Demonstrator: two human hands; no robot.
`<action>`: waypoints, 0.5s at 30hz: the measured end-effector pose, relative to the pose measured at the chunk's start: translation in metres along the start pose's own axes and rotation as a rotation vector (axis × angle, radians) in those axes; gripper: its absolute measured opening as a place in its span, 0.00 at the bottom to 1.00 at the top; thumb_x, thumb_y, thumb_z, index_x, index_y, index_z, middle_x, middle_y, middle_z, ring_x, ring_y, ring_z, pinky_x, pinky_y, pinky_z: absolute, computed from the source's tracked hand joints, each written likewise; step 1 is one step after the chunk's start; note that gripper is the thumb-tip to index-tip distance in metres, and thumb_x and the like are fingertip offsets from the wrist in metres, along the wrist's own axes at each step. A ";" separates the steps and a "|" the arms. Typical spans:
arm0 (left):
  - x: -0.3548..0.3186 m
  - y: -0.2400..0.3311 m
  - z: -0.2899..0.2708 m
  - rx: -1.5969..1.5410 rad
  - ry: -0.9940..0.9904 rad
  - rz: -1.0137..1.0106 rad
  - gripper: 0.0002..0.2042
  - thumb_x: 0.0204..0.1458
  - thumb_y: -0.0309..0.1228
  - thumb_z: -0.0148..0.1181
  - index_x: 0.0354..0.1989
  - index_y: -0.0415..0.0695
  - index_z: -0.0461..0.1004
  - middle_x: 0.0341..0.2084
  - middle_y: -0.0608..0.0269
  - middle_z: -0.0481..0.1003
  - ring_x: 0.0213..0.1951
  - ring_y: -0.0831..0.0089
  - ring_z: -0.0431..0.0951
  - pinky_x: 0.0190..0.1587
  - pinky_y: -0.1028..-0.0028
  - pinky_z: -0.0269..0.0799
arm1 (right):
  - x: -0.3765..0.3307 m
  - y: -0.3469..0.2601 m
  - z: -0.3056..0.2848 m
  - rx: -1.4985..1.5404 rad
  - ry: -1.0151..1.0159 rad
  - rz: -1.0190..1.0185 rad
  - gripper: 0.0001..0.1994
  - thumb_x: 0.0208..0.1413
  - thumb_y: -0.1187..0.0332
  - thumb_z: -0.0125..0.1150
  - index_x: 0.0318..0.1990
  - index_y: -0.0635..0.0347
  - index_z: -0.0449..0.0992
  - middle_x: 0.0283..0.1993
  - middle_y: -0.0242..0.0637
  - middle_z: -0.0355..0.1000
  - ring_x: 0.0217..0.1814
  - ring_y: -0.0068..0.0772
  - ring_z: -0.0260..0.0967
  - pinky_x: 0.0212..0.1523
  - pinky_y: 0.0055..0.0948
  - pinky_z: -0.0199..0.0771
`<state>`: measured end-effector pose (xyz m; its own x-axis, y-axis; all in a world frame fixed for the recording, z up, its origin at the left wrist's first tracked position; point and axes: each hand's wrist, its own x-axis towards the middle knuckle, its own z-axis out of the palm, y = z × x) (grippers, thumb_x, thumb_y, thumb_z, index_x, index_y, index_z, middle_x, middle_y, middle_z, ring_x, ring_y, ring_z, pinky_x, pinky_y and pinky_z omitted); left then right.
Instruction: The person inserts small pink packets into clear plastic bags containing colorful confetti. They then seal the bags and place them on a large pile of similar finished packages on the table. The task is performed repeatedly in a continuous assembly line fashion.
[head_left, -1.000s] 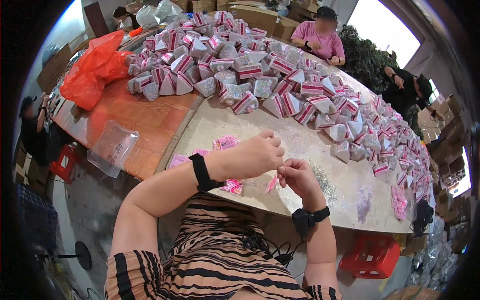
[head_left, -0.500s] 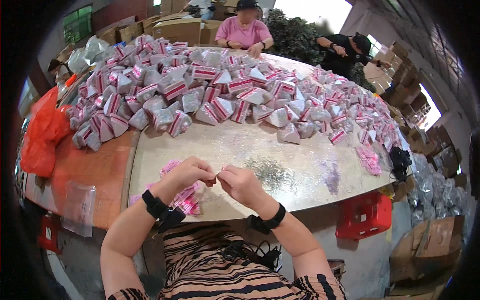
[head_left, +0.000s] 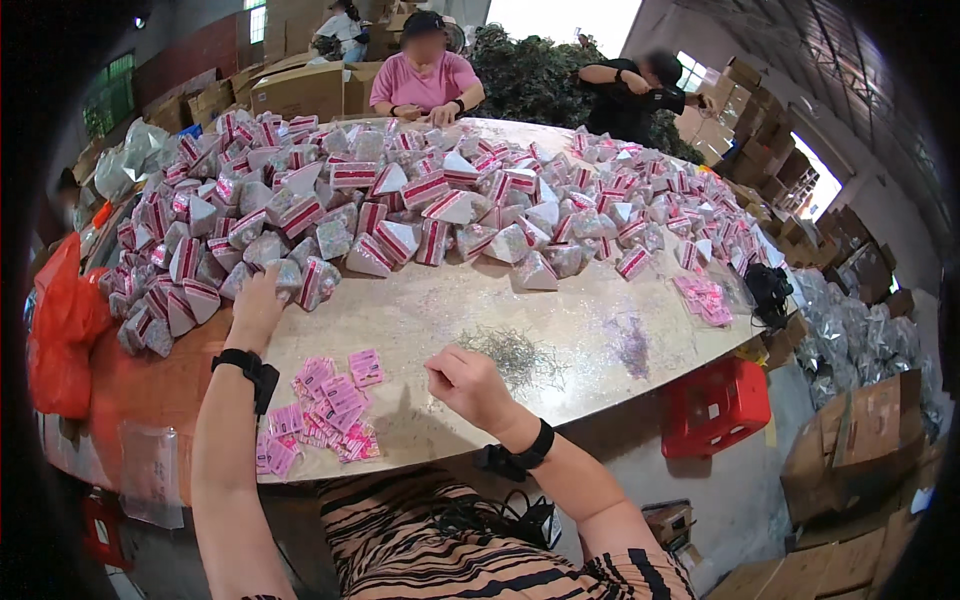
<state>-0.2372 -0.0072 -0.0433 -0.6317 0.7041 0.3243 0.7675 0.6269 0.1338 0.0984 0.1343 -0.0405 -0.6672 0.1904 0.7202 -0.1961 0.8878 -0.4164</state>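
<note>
My left hand (head_left: 257, 304) reaches to the near left edge of a big pile of wedge-shaped packages (head_left: 392, 248) in clear wrapping, white with pink-red stripes. Its fingertips touch a wrapped package (head_left: 287, 280); the back of the hand hides most of the grip. Above the table's near part, my right hand (head_left: 467, 383) is closed, thumb and fingers pressed together. Anything between them is too small to make out. Beside it lies a loose heap of thin silvery-green strands (head_left: 512, 356), perhaps wire ties. Small pink printed cards (head_left: 335, 405) lie scattered between my forearms.
An orange-red plastic bag (head_left: 62, 335) hangs at the left, near a clear plastic sheet (head_left: 152, 470). More pink cards (head_left: 703, 299) and a black object (head_left: 768, 290) lie at the right. A red crate (head_left: 715, 405) stands below the edge. Two people work across the table.
My left hand has left my right hand and moved forward left onto the pile, uncovering the pink cards. My right hand stays closed near the strands. The whole view has shifted.
</note>
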 end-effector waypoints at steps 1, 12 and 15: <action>0.000 -0.002 0.004 -0.002 0.005 0.012 0.20 0.41 0.25 0.61 0.47 0.41 0.69 0.46 0.47 0.68 0.50 0.48 0.68 0.51 0.57 0.68 | -0.001 0.000 -0.002 0.008 0.008 0.019 0.06 0.44 0.79 0.61 0.31 0.62 0.71 0.26 0.41 0.68 0.25 0.43 0.69 0.26 0.34 0.71; -0.015 -0.012 0.003 0.062 -0.082 0.278 0.19 0.46 0.19 0.50 0.49 0.44 0.69 0.44 0.51 0.71 0.50 0.51 0.69 0.49 0.59 0.72 | 0.005 -0.004 -0.010 0.035 0.036 0.057 0.06 0.43 0.79 0.61 0.30 0.61 0.73 0.25 0.42 0.69 0.25 0.43 0.69 0.26 0.34 0.70; -0.012 -0.022 0.009 0.223 -0.157 0.286 0.10 0.45 0.21 0.53 0.36 0.37 0.76 0.44 0.50 0.70 0.48 0.53 0.71 0.45 0.62 0.76 | 0.006 -0.011 -0.014 0.037 0.032 0.120 0.05 0.43 0.79 0.62 0.29 0.62 0.73 0.25 0.41 0.69 0.23 0.40 0.69 0.25 0.32 0.69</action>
<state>-0.2472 -0.0262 -0.0587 -0.4184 0.8923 0.1697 0.8832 0.4433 -0.1534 0.1072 0.1315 -0.0237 -0.6639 0.3081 0.6814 -0.1433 0.8419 -0.5203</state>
